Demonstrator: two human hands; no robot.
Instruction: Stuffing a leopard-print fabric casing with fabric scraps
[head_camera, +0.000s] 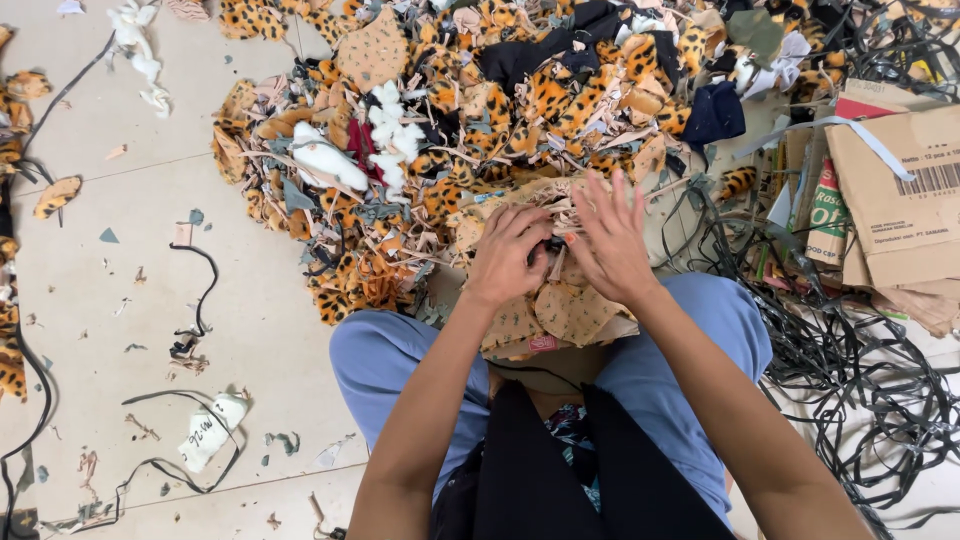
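Lap: I am sitting on the floor with knees in blue trousers (400, 355) spread, so that a bundle of tan spotted fabric pieces (560, 310) rests between them, close under my hands.
Left hand (507, 255): fingers curled down and closed over the top of the bundle, pinching thin scraps; exactly which piece they grip I cannot tell.
Right hand (612, 245): fingers spread wide and nearly straight, palm laid against the bundle's right side, holding nothing that I can see, seemingly steadying the stack.
Scrap heap (480, 110): just beyond the hands, a big pile of leopard-print, tan, black and grey offcuts, touching the bundle's far edge, within easy reach.
White pieces (330, 158): a few pale fluffy bits lie on the heap's left part.
Right side: cardboard boxes (895, 190) and tangled black plastic straps (850, 370) sit beside my right knee.
Left side: tiled floor (100, 300) with loose cuttings and a crumpled white scrap (212, 430).
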